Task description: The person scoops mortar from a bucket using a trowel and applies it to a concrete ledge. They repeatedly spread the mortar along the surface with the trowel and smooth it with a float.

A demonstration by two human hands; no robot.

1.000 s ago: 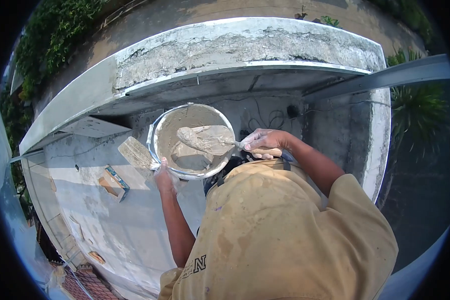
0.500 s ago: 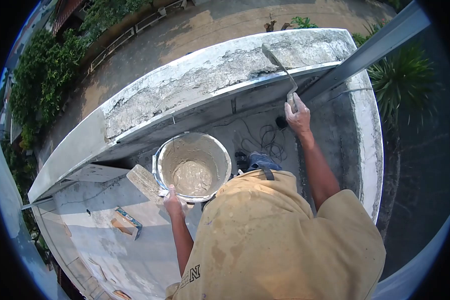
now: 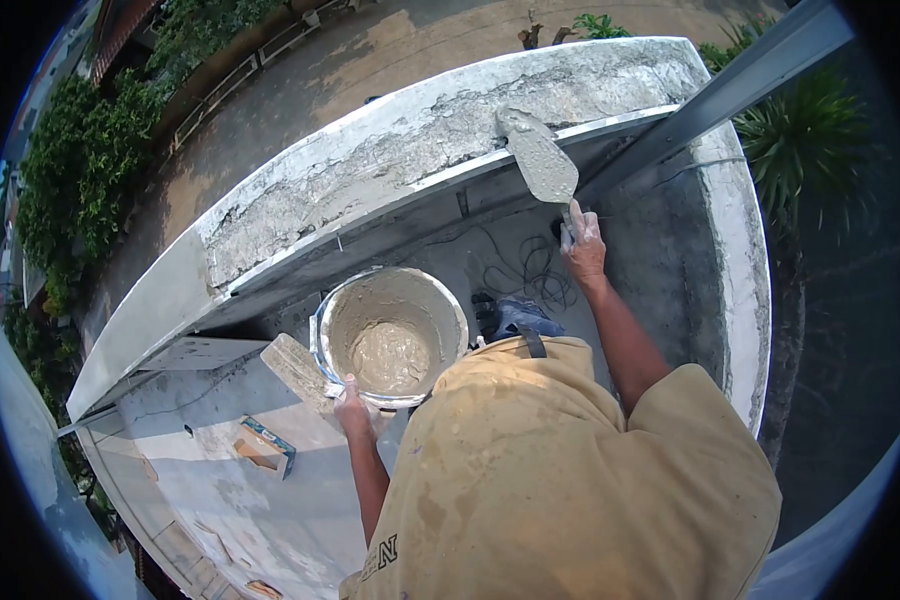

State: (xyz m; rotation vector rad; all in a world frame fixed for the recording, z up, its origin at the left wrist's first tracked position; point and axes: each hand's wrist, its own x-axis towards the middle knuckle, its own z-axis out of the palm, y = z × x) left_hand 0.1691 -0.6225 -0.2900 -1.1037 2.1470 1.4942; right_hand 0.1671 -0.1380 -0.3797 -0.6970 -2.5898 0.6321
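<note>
Biggest thing in view is the long, curved, grey-white masonry wall (image 3: 420,145), smooth at its left end and cracked, flaky and rough along the top further right. Below it is a pale concrete floor (image 3: 310,515) banded with sun and shade, then a mustard-tan fabric shirt (image 3: 570,480) with darker splotches. Both arms come out past that: the right arm (image 3: 625,345) reaches up and out toward the wall, while the left arm (image 3: 370,480) stays lower, angled forward beside the shirt.

Next size down is the round, white-rimmed bucket (image 3: 440,315) just in front of the shirt, with a bit of blue on its left side. Inside walls are caked in grey-beige smears, and a lumpy, wet-looking pool of grey mortar (image 3: 392,357) sits at the bottom. The left hand (image 3: 353,408) is closed on the near-left rim, thumb up. A flat, mortar-crusted, rectangular float (image 3: 298,368) pokes out beside it, can't tell if that's gripped too.

Then there's the leaf-shaped, mortar-coated metal trowel (image 3: 545,170), its blade slanting across the wall's inner edge, face grainy and speckled. Can't say whether it's touching the wall. The right hand (image 3: 582,245) is holding it, index finger pointing up at the blade, other fingers curled, handle pretty much hidden
</note>
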